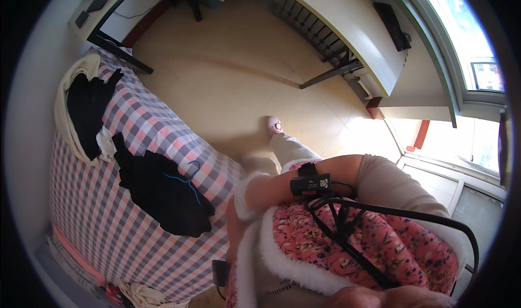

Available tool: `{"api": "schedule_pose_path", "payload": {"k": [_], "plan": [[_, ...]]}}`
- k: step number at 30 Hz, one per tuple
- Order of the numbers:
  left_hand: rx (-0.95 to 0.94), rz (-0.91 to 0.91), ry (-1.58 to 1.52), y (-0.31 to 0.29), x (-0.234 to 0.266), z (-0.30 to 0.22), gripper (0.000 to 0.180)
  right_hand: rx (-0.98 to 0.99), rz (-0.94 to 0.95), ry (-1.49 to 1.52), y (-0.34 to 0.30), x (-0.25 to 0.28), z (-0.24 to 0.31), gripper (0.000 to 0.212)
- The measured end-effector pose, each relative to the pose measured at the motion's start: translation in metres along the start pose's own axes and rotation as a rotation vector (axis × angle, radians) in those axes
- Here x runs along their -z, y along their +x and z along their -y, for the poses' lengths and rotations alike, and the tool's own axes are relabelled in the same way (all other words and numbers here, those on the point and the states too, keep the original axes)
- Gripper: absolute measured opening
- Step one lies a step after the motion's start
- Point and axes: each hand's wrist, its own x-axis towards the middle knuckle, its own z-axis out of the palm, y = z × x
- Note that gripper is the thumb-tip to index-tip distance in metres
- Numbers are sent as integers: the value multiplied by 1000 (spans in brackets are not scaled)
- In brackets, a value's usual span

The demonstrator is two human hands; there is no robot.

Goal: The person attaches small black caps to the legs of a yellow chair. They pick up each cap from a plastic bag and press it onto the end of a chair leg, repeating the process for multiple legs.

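My right forearm reaches across my body, a black camera strapped at its wrist. My right hand (266, 191) is at a patch of white fluffy material (248, 199), which hides its fingers; whether it grips this cannot be told. Of my left hand (233, 229), only a strip of skin shows below that material, beside the bed, its fingers hidden. A pink floral vest (374, 248) with white fluffy trim covers my body. Nearby on the bed lies a black garment (157, 194) with a blue hanger (187, 180) on it.
The bed (157, 118) has a checked pink, grey and white cover. Another black garment (87, 102) and a cream cloth (68, 126) lie at its far left. A long desk (336, 15) stands by the window. Black cables (401, 210) hang across my front.
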Motion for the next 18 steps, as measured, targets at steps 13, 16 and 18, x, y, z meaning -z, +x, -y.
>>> {"api": "schedule_pose_path", "payload": {"k": [13,16,18], "plan": [[42,-58,-58,-14,28,-10,86,-149,1,136,-2,12,12,11],[81,-121,-113,-23,46,-24,88,-39,-92,240,-17,25,13,16],[181,-134,-198,-30,59,-35,94,31,-147,317,-31,34,12,20]]}}
